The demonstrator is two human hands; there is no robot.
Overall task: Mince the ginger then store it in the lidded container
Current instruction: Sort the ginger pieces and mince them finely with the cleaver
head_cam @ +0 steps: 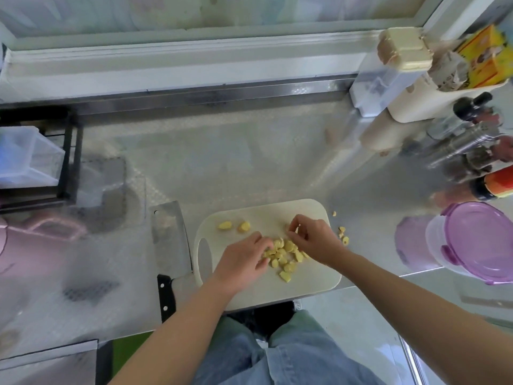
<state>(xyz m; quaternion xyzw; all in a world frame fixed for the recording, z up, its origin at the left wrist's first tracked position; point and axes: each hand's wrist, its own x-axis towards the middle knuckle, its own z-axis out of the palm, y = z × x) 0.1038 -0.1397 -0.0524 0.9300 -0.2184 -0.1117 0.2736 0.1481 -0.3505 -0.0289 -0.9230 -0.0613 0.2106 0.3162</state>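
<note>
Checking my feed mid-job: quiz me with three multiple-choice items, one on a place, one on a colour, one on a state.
1. Where does the cleaver lie? A) left of the cutting board B) on the board C) on the window ledge
2. What colour is the lid of the container? A) green B) purple C) red
3. What state is the ginger in? A) whole root B) coarse chunks C) finely minced

1 A: it rests on the counter beside the board's left edge.
2 B: translucent purple.
3 B: chunks lie on the board at the left hand and right hand.
</note>
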